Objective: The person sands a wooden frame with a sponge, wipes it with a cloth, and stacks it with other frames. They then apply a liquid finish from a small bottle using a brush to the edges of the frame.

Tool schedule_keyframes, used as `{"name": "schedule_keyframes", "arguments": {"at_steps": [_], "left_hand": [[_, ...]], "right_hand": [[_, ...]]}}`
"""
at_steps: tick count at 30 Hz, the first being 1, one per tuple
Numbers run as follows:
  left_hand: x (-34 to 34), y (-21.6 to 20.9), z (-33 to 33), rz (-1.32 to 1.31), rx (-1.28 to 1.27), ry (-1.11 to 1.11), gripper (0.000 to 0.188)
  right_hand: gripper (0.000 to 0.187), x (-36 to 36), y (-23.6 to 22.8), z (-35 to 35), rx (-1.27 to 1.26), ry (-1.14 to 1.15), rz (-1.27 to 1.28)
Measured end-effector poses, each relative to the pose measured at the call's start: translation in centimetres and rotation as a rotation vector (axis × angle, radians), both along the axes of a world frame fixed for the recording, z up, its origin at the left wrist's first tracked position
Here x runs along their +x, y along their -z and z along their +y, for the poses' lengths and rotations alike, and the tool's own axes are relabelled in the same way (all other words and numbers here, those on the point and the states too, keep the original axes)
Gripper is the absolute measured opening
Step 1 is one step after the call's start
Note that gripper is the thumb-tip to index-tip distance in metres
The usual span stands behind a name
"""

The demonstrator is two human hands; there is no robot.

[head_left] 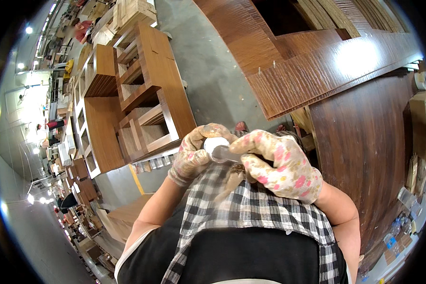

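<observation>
Both my hands wear floral work gloves, soiled at the fingers, and meet in front of my checked apron point(222, 189). My left hand point(191, 154) is closed around a small white round object point(215, 142), whose exact kind I cannot make out. Between the thumb and fingers of my right hand point(284, 168) is a flat greyish blade-like piece point(226, 154) with a rounded end. That end overlaps the white object; whether it touches it is hard to tell. A blurred, light brown patch shows on the apron just below my hands.
Brown wooden cabinet frames point(137, 94) with open compartments stand at the left. Glossy dark brown panels point(312, 66) are stacked at the far right, above a wide brown board point(364, 142). Plastic bottles point(392, 242) stand at the right edge. Grey floor point(208, 71) lies between the furniture.
</observation>
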State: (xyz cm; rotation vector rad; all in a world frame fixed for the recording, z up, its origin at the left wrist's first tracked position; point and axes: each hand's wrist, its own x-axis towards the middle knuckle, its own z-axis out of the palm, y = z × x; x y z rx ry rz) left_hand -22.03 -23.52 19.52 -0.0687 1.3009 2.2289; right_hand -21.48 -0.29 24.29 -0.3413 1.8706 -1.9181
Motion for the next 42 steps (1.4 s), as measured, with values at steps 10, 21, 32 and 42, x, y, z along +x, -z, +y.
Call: {"name": "schedule_keyframes", "arguments": {"at_steps": [10,21,32,42], "left_hand": [[-0.9,1.3,0.5,0.01,0.118,0.028,0.043],[-2.1,1.8,0.9,0.068,0.211,0.092,0.045],[-3.2,0.0,3.1,0.054,0.245,0.167,0.043],[-4.6,0.2,2.8,0.045,0.283,0.186,0.044]], "right_hand": [[0.021,0.4,0.4,0.3,-0.206,0.09,-0.253],[0.033,1.0,0.1,3.0,-0.287,0.184,-0.346],[0.03,2.1,0.5,4.5,0.079,0.487,0.357],[0.044,-1.6,-1.6,3.0,0.821,0.414,0.993]]}}
